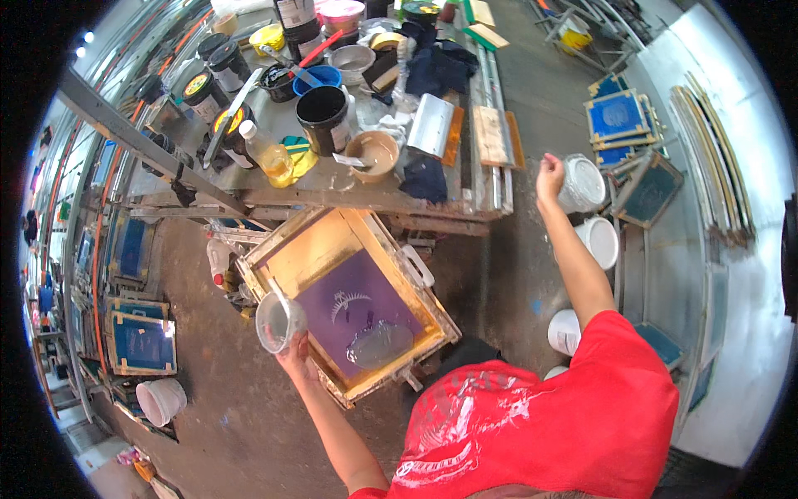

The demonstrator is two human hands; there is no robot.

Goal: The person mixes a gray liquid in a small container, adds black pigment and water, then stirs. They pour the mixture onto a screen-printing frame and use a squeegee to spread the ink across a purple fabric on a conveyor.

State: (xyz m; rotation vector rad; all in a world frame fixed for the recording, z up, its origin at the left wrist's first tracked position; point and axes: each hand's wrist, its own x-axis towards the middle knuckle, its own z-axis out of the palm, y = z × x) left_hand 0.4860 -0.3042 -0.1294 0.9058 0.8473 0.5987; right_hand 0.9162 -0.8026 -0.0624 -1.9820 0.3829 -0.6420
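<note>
My left hand (294,359) is closed round a translucent plastic tub (276,323), held over the left edge of a screen-printing frame (337,224). A stick or handle stands up from the tub's rim. The frame leans tilted against the table, with tape along its inner edges and a purple mesh (324,301) bearing a pale curved design. A shiny greyish puddle (380,343) lies on the mesh's lower part. Out to the right, my right hand (549,177) has its fingers curled in, with nothing visible in them. It is beside a white lidded bucket (582,183), seemingly above it.
The cluttered table (332,190) holds a black tub (324,118), a brown bowl (373,155), a bottle of yellowish liquid (268,155) and dark cloths (436,71). More white buckets (597,243) stand right. Blue screens (617,116) lean by the wall, others (143,343) at left near a pail (161,401).
</note>
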